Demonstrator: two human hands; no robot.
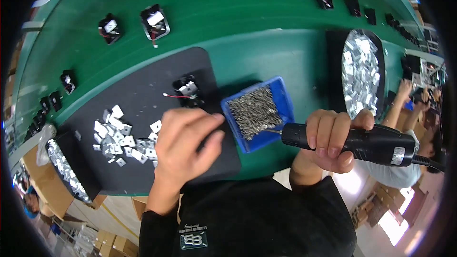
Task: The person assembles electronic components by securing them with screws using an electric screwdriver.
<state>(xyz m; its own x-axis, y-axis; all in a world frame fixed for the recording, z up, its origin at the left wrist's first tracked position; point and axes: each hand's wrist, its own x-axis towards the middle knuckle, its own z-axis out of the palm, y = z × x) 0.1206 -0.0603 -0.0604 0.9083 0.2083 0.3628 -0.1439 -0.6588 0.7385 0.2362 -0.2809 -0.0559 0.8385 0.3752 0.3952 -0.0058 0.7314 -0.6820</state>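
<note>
My right hand (331,138) is wrapped round a black electric screwdriver (381,145), held nearly level with its cord trailing off to the right. The bit reaches over the near right part of a blue bin (287,102) filled with small metal screws (254,109); whether it touches a screw is hard to see. Left of the bin, my left hand (185,145) hovers above a black mat (143,81). Its thumb and index finger are apart, with nothing visible between them. Just beyond it sits a small black housing (188,88) with a metal plate and a red wire.
Small metal plates (124,138) lie scattered on the mat's left. Black trays of metal pieces (359,74) stand at the right and far left. More black housings (154,21) line the green surface at the back. Other people work at the right.
</note>
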